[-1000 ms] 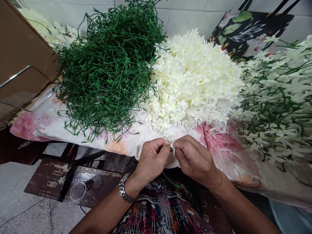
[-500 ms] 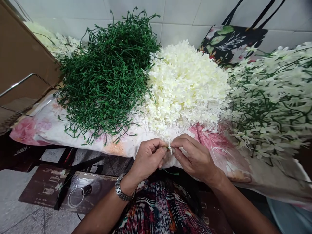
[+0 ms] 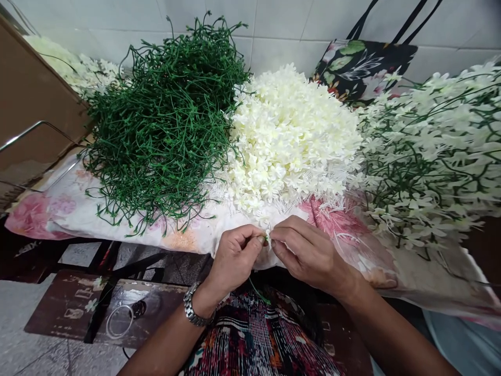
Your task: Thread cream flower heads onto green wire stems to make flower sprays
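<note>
My left hand [image 3: 237, 256] pinches a thin green artificial stem [image 3: 259, 292] between thumb and forefinger, and its lower end hangs down over my lap. Close beside it, my right hand [image 3: 309, 253] has its fingertips pressed together at the stem's tip. A small bit of white shows between the two hands, but what the right fingers grip is too small to make out. Just beyond my hands lies a heap of loose white artificial flowers [image 3: 293, 136]. To its left is a tangled pile of green stems [image 3: 160, 125].
Assembled white flower sprays [image 3: 434, 156] lie at the right. A floral cloth [image 3: 141, 224] covers the work surface. Behind stands a dark flowered bag [image 3: 364, 68] against the tiled wall. A cardboard box [image 3: 35, 94] and metal wire frame [image 3: 39, 124] are at the left; a brown bench [image 3: 152, 297] is below.
The view has shifted slightly, so everything sits a little further left. The hanging stem end now points down toward my lap instead of sideways. Both hands stay together at the stem's tip.
</note>
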`<state>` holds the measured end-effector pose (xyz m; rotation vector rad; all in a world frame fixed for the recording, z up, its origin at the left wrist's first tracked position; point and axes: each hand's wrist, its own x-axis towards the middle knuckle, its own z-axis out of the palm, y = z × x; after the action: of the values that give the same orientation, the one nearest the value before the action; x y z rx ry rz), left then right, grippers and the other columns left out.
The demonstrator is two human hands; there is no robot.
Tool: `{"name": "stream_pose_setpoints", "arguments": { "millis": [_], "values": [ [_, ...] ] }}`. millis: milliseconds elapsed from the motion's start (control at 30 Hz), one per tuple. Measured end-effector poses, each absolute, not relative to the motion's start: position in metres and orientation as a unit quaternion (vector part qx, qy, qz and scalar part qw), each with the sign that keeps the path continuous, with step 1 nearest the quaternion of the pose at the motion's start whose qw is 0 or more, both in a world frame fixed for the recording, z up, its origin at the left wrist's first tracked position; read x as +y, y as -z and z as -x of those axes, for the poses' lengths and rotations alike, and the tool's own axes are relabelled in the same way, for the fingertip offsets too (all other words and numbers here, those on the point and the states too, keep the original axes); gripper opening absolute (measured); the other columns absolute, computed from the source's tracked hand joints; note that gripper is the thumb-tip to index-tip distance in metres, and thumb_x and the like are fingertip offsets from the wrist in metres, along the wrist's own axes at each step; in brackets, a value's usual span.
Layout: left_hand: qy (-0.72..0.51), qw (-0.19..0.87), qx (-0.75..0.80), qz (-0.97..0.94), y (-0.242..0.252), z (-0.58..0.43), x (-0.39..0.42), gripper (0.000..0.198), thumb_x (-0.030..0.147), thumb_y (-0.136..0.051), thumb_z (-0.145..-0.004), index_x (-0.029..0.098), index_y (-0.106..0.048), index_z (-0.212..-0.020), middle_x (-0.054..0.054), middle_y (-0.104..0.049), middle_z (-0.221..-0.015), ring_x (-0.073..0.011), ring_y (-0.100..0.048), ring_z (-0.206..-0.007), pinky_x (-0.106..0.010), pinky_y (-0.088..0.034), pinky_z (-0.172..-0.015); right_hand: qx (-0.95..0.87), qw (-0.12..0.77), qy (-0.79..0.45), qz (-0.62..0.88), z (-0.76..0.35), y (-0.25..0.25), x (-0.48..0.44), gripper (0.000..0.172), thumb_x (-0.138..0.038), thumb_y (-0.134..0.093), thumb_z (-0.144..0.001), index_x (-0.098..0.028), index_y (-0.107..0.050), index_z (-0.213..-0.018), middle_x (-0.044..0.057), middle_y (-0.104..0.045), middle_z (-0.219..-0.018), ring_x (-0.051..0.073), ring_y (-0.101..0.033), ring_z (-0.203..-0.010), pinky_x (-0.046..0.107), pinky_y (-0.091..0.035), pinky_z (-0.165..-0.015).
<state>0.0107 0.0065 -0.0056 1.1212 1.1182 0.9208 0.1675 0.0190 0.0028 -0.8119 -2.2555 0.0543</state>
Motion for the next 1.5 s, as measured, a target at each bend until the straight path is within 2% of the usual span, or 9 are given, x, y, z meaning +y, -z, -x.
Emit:
{"name": "stream_pose_setpoints", "arguments": {
  "millis": [233, 400, 633, 767, 900, 1067, 1267, 1367, 1500],
  "values": [
    [-0.386, 0.596, 0.5, -0.496, 0.003, -0.011, 0.008, 0.023, 0.025, -0.048, -0.075, 0.017, -0.047, -0.054, 0.007, -0.034, -0.047, -0.0061, -0.027, -0.044, -0.019, -0.023, -0.042, -0.87, 0.362, -0.046, 0.331, -0.166, 0.004, 0.018, 0.015, -0.004, -0.043, -0.083, -0.016, -0.052, -0.083, 0.004, -0.056, -0.07, 0.014, -0.054, -0.068, 0.027, -0.05, -0.059],
    [-0.387, 0.619, 0.489, -0.477, 0.003, -0.012, 0.009, 0.019, 0.026, -0.052, -0.074, 0.015, -0.052, -0.058, 0.007, -0.037, -0.048, -0.0054, -0.027, -0.043, -0.019, -0.022, -0.042, -0.869, 0.361, -0.069, 0.332, -0.166, 0.002, 0.019, 0.016, -0.005, -0.042, -0.083, -0.016, -0.054, -0.085, 0.004, -0.056, -0.071, 0.014, -0.055, -0.069, 0.028, -0.05, -0.06],
    [-0.506, 0.677, 0.428, -0.321, 0.003, -0.008, 0.007, 0.02, 0.033, -0.067, -0.066, 0.016, -0.056, -0.065, 0.007, -0.043, -0.047, -0.0048, -0.036, -0.04, -0.019, -0.03, -0.044, -0.819, 0.407, -0.128, 0.384, -0.181, -0.01, 0.006, 0.019, -0.015, -0.053, -0.083, -0.016, -0.054, -0.101, 0.007, -0.059, -0.087, 0.016, -0.057, -0.081, 0.029, -0.051, -0.069],
    [-0.541, 0.664, 0.412, -0.31, -0.002, -0.009, 0.004, 0.022, 0.033, -0.072, -0.064, 0.016, -0.058, -0.065, 0.006, -0.047, -0.048, -0.0066, -0.043, -0.043, -0.021, -0.034, -0.047, -0.804, 0.391, -0.173, 0.413, -0.185, -0.005, -0.009, 0.021, -0.02, -0.054, -0.083, -0.015, -0.053, -0.103, 0.006, -0.058, -0.084, 0.014, -0.056, -0.072, 0.026, -0.05, -0.061],
    [-0.548, 0.669, 0.391, -0.315, 0.0, -0.011, -0.001, 0.024, 0.036, -0.071, -0.066, 0.016, -0.059, -0.064, 0.004, -0.051, -0.051, -0.0086, -0.047, -0.047, -0.022, -0.037, -0.052, -0.79, 0.399, -0.199, 0.42, -0.18, 0.001, -0.013, 0.015, -0.01, -0.051, -0.083, -0.016, -0.055, -0.096, 0.002, -0.056, -0.073, 0.011, -0.054, -0.063, 0.022, -0.047, -0.055],
    [-0.54, 0.683, 0.363, -0.331, 0.005, -0.008, -0.007, 0.017, 0.03, -0.07, -0.067, 0.016, -0.059, -0.068, 0.002, -0.052, -0.063, -0.0101, -0.048, -0.055, -0.023, -0.038, -0.054, -0.796, 0.402, -0.168, 0.42, -0.179, -0.004, -0.01, 0.013, -0.007, -0.05, -0.084, -0.016, -0.058, -0.088, 0.002, -0.057, -0.073, 0.01, -0.056, -0.064, 0.02, -0.047, -0.056],
    [-0.474, 0.635, 0.36, -0.492, -0.009, -0.005, -0.006, 0.015, 0.012, -0.061, -0.066, 0.016, -0.06, -0.081, -0.004, -0.056, -0.086, -0.0155, -0.052, -0.081, -0.023, -0.041, -0.069, -0.852, 0.359, -0.112, 0.364, -0.18, -0.017, -0.012, 0.021, -0.002, -0.046, -0.084, -0.013, -0.058, -0.096, 0.006, -0.06, -0.082, 0.012, -0.057, -0.075, 0.023, -0.049, -0.067],
    [-0.394, 0.635, 0.382, -0.543, -0.017, -0.006, -0.007, 0.018, 0.01, -0.053, -0.07, 0.015, -0.06, -0.087, -0.002, -0.058, -0.079, -0.0144, -0.053, -0.075, -0.024, -0.041, -0.068, -0.881, 0.347, -0.071, 0.313, -0.174, -0.019, -0.012, 0.024, -0.001, -0.045, -0.084, -0.009, -0.056, -0.103, 0.01, -0.062, -0.089, 0.016, -0.055, -0.08, 0.028, -0.05, -0.069],
    [-0.381, 0.615, 0.43, -0.54, -0.017, -0.007, -0.009, 0.014, 0.011, -0.049, -0.071, 0.014, -0.062, -0.074, 0.001, -0.056, -0.064, -0.0111, -0.047, -0.062, -0.021, -0.039, -0.059, -0.89, 0.361, -0.022, 0.277, -0.164, -0.016, -0.01, 0.02, -0.004, -0.043, -0.086, -0.007, -0.056, -0.101, 0.012, -0.063, -0.089, 0.016, -0.054, -0.076, 0.031, -0.049, -0.063]
  ]
}}
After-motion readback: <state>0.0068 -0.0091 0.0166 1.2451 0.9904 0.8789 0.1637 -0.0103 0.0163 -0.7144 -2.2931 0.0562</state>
